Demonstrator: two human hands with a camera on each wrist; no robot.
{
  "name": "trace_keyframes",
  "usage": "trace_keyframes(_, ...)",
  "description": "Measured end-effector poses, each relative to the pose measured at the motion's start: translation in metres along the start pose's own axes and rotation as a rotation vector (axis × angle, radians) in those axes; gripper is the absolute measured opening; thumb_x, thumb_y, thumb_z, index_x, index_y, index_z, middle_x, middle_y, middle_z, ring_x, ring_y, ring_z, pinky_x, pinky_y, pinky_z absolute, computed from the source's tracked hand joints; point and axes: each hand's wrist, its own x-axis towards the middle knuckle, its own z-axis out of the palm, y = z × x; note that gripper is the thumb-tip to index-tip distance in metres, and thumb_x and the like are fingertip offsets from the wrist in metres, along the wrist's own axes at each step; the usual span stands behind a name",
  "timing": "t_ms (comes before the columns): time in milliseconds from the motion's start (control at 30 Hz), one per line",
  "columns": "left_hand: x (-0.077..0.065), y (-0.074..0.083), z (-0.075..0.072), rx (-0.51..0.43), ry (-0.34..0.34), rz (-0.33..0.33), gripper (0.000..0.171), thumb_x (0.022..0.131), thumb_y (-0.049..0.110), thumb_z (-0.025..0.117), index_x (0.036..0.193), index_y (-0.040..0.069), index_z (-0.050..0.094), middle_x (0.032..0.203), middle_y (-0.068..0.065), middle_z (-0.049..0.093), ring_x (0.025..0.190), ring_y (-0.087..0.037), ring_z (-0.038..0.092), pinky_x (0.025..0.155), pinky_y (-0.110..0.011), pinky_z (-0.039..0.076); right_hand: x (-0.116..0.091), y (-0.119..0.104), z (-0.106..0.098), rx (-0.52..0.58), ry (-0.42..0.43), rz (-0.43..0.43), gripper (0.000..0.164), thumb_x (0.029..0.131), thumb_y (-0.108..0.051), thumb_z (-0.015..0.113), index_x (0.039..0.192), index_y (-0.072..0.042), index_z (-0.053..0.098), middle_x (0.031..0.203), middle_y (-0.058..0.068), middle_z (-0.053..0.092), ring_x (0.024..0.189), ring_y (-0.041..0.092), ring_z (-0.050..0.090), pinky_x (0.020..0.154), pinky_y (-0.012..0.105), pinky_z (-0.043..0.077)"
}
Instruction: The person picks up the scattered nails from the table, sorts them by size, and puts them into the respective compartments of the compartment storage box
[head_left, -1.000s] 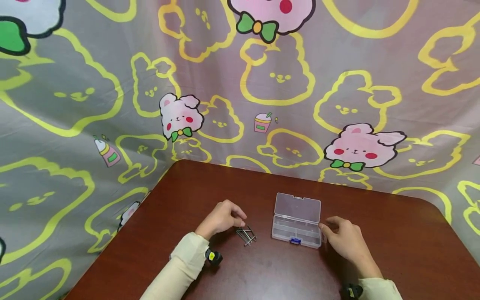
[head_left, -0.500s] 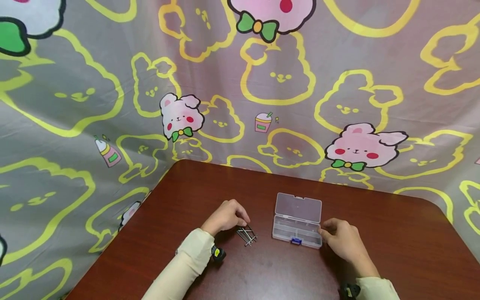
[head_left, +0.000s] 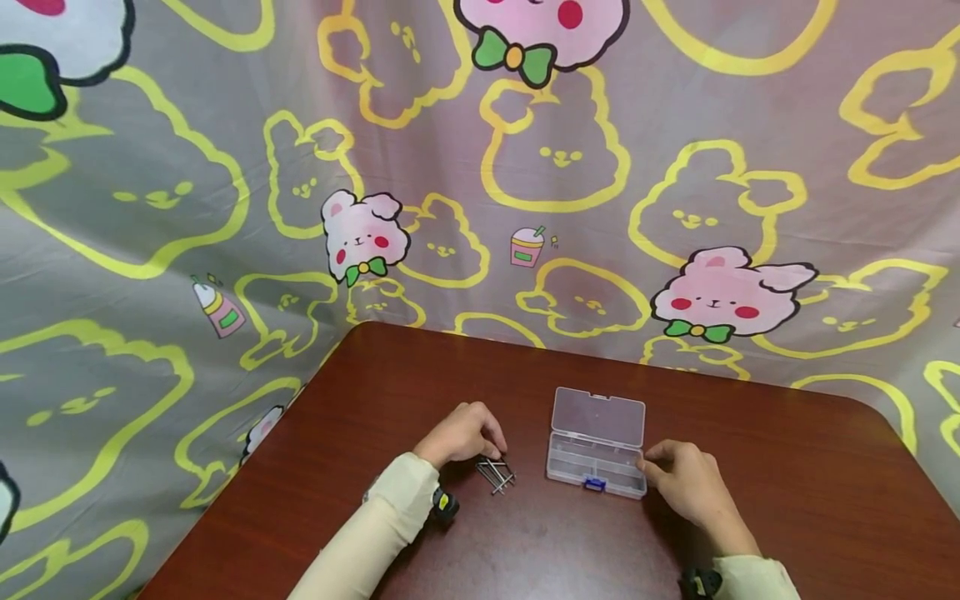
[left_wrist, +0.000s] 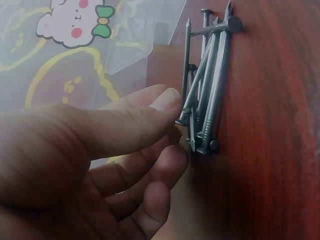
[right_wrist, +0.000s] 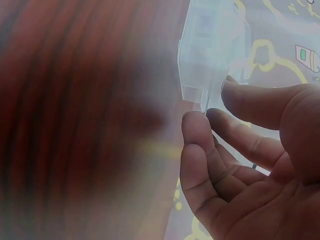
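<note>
A pile of several steel nails [head_left: 497, 475] lies on the table, seen close up in the left wrist view, where the nails [left_wrist: 207, 85] cross one another. My left hand [head_left: 462, 433] is right at the pile, thumb and fingers loosely bent with the tips beside the nail heads; I see no nail between them. To the right stands a clear plastic compartment box [head_left: 597, 463], lid raised at the back and a blue latch in front. At its right end my right hand [head_left: 686, 479] pinches the wall between thumb [right_wrist: 250, 100] and index finger.
The dark reddish wooden table [head_left: 540, 550] has rounded back corners. Behind and to the left hangs a grey curtain [head_left: 435, 150] printed with cartoon rabbits. The box's compartments show no contents. A small black device [head_left: 444, 503] sits on the left wrist.
My left hand has shifted slightly right, its fingertips now lower and closer over the nails. My right hand and the box have stayed nearly still.
</note>
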Motion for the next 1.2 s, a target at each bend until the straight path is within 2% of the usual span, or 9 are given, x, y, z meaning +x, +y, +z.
trace_keyframes(200,0.004,0.001,0.0,0.024,-0.022,-0.017,0.015,0.068,0.008,0.091,0.072,0.016,0.08,0.07,0.013,0.07,0.07,-0.002,0.059,0.07,-0.022,0.049,-0.001,-0.001,0.0,-0.001,0.011,-0.009,0.016,0.089,-0.02,0.076,0.093,-0.005,0.074,0.088,0.006,0.072,0.08,0.022,0.065,0.074,0.05,0.052)
trace_keyframes(433,0.008,0.0,-0.001,0.019,-0.08,-0.027,0.016,0.066,0.007,0.091,0.068,0.015,0.078,0.063,0.014,0.066,0.064,-0.001,0.056,0.064,-0.022,0.048,0.001,0.0,-0.001,-0.006,0.004,-0.013,0.014,0.089,-0.02,0.076,0.092,-0.006,0.074,0.087,0.004,0.071,0.079,0.021,0.064,0.073,0.047,0.051)
trace_keyframes(800,0.01,-0.005,-0.007,0.007,-0.184,0.007,0.014,0.075,0.005,0.087,0.072,0.014,0.076,0.065,0.012,0.064,0.064,-0.002,0.055,0.064,-0.022,0.047,0.0,-0.002,-0.002,0.001,-0.002,-0.011,0.013,0.089,-0.019,0.076,0.092,-0.006,0.074,0.088,0.005,0.071,0.078,0.019,0.063,0.071,0.045,0.05)
trace_keyframes(933,0.01,-0.007,-0.012,-0.003,-0.161,0.026,0.014,0.077,0.006,0.086,0.074,0.015,0.075,0.067,0.012,0.065,0.065,-0.002,0.056,0.066,-0.023,0.047,-0.001,-0.002,-0.002,0.007,-0.009,-0.013,0.013,0.09,-0.018,0.075,0.093,-0.006,0.073,0.088,0.004,0.071,0.079,0.02,0.065,0.072,0.047,0.052)
trace_keyframes(1033,0.01,-0.007,-0.016,-0.059,-0.127,0.025,0.013,0.078,0.005,0.085,0.075,0.014,0.075,0.068,0.011,0.066,0.065,-0.003,0.057,0.065,-0.023,0.048,-0.001,-0.002,-0.002,0.009,-0.014,-0.018,0.013,0.091,-0.018,0.075,0.094,-0.006,0.073,0.088,0.005,0.072,0.08,0.02,0.066,0.073,0.048,0.052)
trace_keyframes(1200,0.009,-0.006,-0.018,-0.246,-0.115,0.011,0.01,0.082,0.0,0.08,0.08,0.009,0.076,0.07,0.003,0.069,0.064,-0.007,0.06,0.061,-0.025,0.05,-0.001,-0.002,0.0,0.003,-0.014,-0.029,0.011,0.09,-0.016,0.075,0.093,-0.006,0.073,0.088,0.005,0.071,0.08,0.02,0.065,0.072,0.047,0.052)
